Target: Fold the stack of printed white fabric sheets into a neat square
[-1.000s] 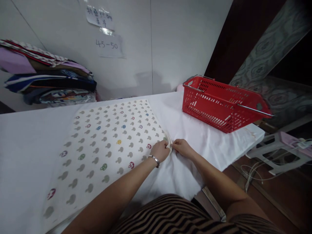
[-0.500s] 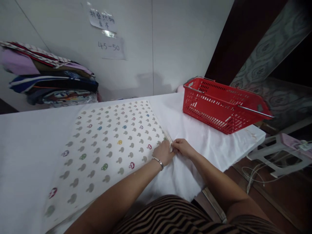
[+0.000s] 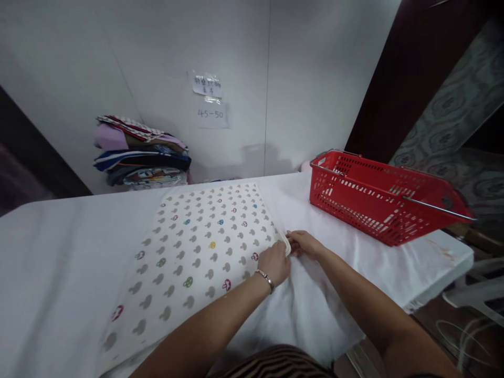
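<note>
A white tablecloth (image 3: 200,262) printed with grey and coloured mushrooms lies folded and flat on the white-covered table. My left hand (image 3: 275,262), with a silver bracelet at the wrist, is closed on the cloth's near right corner. Several layered edges show there, curving over beside the fingers. My right hand (image 3: 305,244) is just to the right, its thumb and fingertips bent in at the same layered edge. Part of the right fingers is in shadow beneath the hand.
A red plastic basket (image 3: 374,205) with metal handles stands at the table's right end. Folded fabrics (image 3: 144,155) are piled by the wall at the back left. Paper signs (image 3: 212,114) hang on the wall. A white stool (image 3: 478,296) stands beyond the table's right edge.
The view has tilted up and shifted left, showing more wall and table. My right fingers have moved slightly away from my left hand; the layered corner between them now shows more rounded.
</note>
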Motion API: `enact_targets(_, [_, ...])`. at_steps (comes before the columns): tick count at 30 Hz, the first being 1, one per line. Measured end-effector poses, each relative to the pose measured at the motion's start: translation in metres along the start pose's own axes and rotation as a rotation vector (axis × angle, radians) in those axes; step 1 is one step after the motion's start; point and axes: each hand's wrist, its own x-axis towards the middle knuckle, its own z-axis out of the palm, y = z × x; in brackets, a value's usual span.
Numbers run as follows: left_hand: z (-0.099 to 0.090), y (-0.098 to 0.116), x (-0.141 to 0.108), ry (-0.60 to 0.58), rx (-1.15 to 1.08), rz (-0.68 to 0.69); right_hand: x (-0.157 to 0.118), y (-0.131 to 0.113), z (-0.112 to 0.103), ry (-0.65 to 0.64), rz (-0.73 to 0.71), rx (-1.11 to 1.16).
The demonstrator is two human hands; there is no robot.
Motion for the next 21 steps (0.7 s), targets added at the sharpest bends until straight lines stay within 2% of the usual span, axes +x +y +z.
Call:
enact_targets(3, [-0.010, 0.002, -0.002, -0.008, -0.001, -0.011, 0.023, -0.009, 0.004, -0.074, 0.041, 0.041])
enact_targets(8, [-0.023, 0.005, -0.007, -0.016, 0.006, -0.007, 0.070, -0.028, 0.015, -0.116, 0.102, 0.139])
enact_targets(15, [-0.023, 0.001, -0.014, 0.008, -0.014, 0.010, 0.127, -0.051, 0.035, -0.092, 0.108, 0.147])
enact_targets(21, [-0.029, -0.005, -0.022, 0.038, -0.122, 0.056, 0.161, -0.066, 0.039, -0.108, -0.007, 0.141])
